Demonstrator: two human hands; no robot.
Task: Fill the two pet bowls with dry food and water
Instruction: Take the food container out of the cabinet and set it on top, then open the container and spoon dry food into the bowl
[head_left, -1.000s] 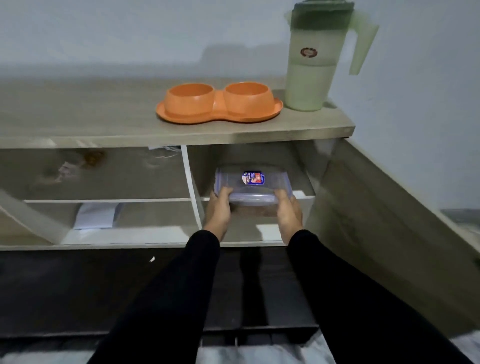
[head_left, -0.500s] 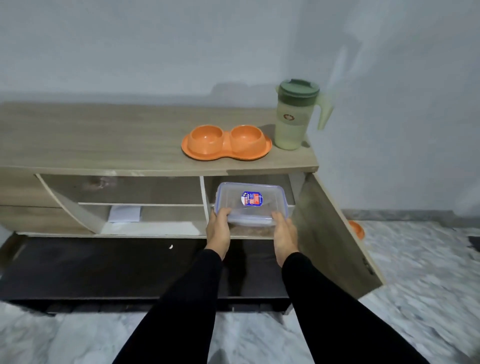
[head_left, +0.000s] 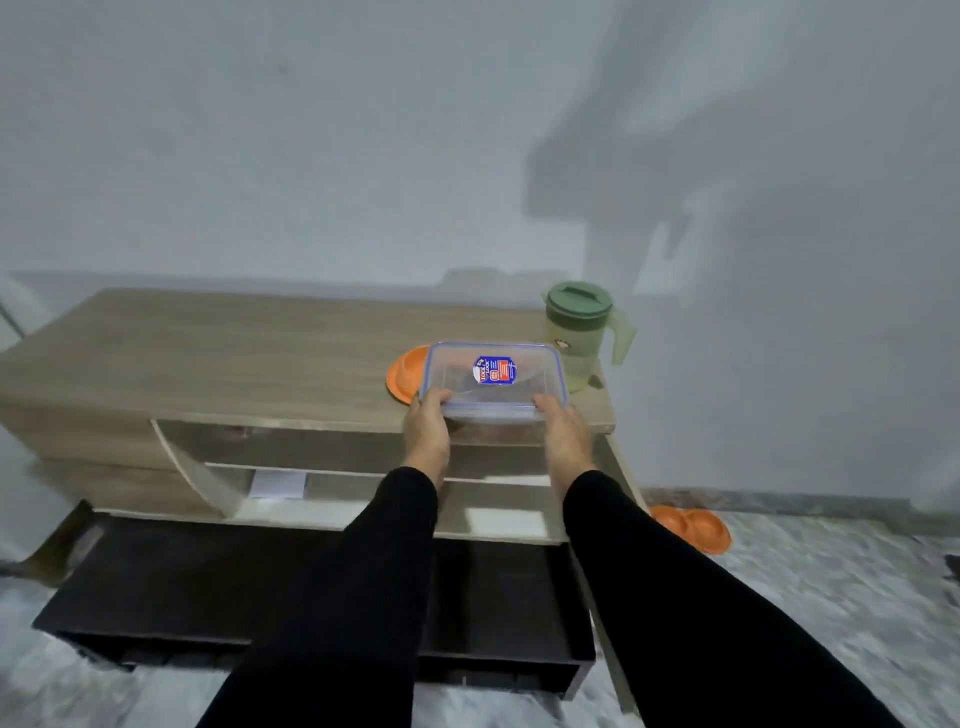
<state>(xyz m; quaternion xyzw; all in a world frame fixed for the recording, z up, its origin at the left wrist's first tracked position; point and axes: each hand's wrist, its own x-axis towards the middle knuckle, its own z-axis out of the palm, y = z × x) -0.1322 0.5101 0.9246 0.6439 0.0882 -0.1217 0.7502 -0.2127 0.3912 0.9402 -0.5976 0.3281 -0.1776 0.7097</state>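
Food container (head_left: 493, 382) above orange bowls (head_left: 406, 375), left hand (head_left: 427, 428), right hand (head_left: 563, 436) gripping near corners

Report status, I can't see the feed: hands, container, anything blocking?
Left hand and right hand grip container, lid on. Held above the cabinet top, hiding most of the bowls. Jug beside.
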